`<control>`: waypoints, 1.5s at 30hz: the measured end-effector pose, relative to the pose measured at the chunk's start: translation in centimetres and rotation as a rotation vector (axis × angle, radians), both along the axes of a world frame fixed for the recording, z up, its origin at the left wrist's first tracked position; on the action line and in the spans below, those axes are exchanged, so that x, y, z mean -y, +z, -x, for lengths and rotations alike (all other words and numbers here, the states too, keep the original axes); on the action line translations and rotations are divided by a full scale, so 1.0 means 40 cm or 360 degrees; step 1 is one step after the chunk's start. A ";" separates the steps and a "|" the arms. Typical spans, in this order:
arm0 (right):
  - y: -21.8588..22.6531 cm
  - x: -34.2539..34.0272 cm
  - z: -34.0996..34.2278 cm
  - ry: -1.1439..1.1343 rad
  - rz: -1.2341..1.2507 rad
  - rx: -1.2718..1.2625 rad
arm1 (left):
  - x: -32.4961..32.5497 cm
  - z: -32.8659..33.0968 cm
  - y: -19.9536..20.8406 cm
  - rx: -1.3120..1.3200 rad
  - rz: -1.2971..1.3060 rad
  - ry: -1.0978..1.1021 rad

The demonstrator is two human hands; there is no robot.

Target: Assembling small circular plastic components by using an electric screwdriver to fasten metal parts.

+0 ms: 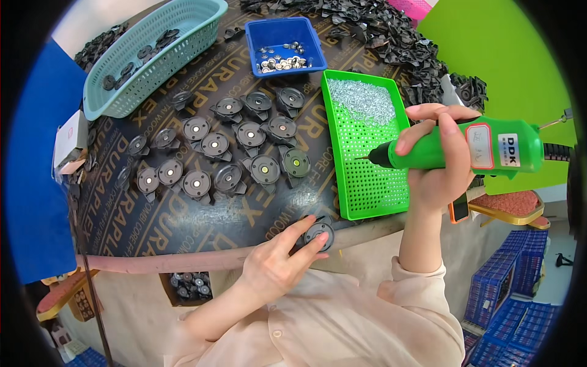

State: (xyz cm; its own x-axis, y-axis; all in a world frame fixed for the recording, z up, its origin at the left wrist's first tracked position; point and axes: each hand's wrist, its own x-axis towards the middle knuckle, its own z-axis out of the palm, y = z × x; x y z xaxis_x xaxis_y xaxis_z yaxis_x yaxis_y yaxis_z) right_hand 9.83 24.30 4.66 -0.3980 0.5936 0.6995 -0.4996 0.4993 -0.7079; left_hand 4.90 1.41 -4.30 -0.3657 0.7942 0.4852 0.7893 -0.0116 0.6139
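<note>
My left hand grips a round black plastic part at the table's near edge, with fingers over its face. In my right hand is a green electric screwdriver, its dark tip pointing left over a green perforated tray. Small silver screws lie heaped in the far end of that tray. Left of it, several similar round black parts stand in loose rows on the table. Many have a pale or metallic centre; one shows a yellow-green centre.
A blue bin with small metal-and-white pieces sits at the back. A pale teal basket holds black parts at far left. Black parts are piled at the back right. A white box stands at the left edge; an orange-edged device is right of the tray.
</note>
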 end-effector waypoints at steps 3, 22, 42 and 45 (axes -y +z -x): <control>0.001 0.002 -0.026 -0.0079 -0.0322 -0.0139 | 0.002 0.000 -0.003 -0.0099 -0.0036 0.0024; 0.044 0.185 -0.139 0.0630 0.0049 0.0119 | 0.003 0.008 -0.018 -0.0380 0.0011 -0.0037; 0.034 0.032 -0.026 0.0099 0.0047 0.0005 | 0.003 0.009 -0.033 -0.0391 -0.0071 -0.0012; 0.015 0.008 0.001 0.0208 0.0155 -0.0030 | 0.001 0.005 -0.033 -0.0361 -0.0076 -0.0007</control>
State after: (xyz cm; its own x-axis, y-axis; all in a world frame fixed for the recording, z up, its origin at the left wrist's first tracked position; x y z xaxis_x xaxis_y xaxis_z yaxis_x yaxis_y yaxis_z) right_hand 9.80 23.99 5.28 -0.4635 0.6032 0.6491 -0.5694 0.3585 -0.7397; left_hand 4.70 1.38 -5.63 -0.2396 0.7699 0.5915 0.9070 -0.0399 0.4193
